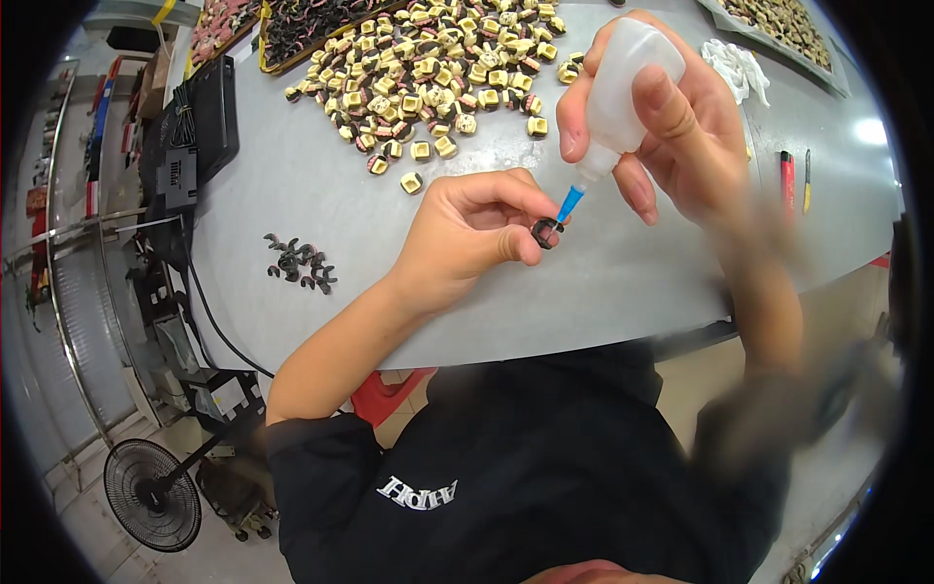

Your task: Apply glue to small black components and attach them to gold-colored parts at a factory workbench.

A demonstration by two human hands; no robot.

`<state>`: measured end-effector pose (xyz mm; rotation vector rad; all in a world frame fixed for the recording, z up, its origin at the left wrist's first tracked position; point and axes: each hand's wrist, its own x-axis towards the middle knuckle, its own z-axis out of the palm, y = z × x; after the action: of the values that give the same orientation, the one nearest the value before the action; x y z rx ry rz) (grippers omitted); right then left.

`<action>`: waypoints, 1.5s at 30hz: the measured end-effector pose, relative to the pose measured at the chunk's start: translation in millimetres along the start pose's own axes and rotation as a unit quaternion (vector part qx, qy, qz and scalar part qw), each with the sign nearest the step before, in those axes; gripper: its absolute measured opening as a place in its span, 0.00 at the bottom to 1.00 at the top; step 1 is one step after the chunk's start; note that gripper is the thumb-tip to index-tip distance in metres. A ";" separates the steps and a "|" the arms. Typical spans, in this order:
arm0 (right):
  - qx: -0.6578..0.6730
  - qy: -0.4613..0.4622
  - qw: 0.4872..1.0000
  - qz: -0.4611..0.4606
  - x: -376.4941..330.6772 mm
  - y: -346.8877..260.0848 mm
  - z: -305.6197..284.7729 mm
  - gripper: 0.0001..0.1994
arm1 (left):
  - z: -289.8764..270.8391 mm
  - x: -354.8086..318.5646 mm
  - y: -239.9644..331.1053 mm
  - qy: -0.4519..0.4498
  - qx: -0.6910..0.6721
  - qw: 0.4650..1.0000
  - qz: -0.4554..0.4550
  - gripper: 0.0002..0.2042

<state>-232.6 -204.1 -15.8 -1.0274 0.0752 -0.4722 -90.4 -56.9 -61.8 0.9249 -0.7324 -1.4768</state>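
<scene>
Between thumb and fingers, my left hand (467, 224) pinches a small black curved piece (545, 234). My right hand (696, 136) grips a translucent white squeeze bottle (630, 88), tilted with its mouth down. The bottle's blue dispensing tip (570, 202) meets the upper edge of the black piece, or hovers just over it; I cannot tell which. To the left of my left forearm lies a small cluster of loose black curved pieces (302, 265). Beyond my hands spreads a large heap of small cream, black and pink parts (438, 73).
Trays of black pieces (316, 29) and pink pieces (219, 24) stand at the far left, and another filled tray (786, 34) at the far right. A crumpled white cloth (736, 70), a red marker (787, 180) and a thin yellow-black tool (807, 183) lie right. A black device (209, 117) sits at the left edge.
</scene>
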 end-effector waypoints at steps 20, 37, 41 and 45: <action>-0.209 0.042 0.977 -0.013 -1.2 -19.1 8.2 0.19 | -3.6 1.0 -1.3 -0.041 -0.062 0.997 0.035 0.13; -0.231 0.045 0.972 0.010 -1.8 -23.6 9.8 0.20 | -3.7 0.0 -4.4 -0.046 -0.063 0.996 0.039 0.12; -0.241 0.046 0.970 0.005 -2.3 -25.8 10.0 0.20 | -2.2 0.5 -4.3 -0.046 -0.060 0.996 0.037 0.12; -0.240 0.052 0.969 -0.023 -1.8 -25.8 7.9 0.20 | -2.6 1.4 -5.0 -0.045 -0.048 0.997 0.041 0.13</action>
<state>-240.9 -208.0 9.7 -1.4807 0.2684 -0.5652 -90.5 -57.6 -67.6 0.7510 -0.7500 -1.4761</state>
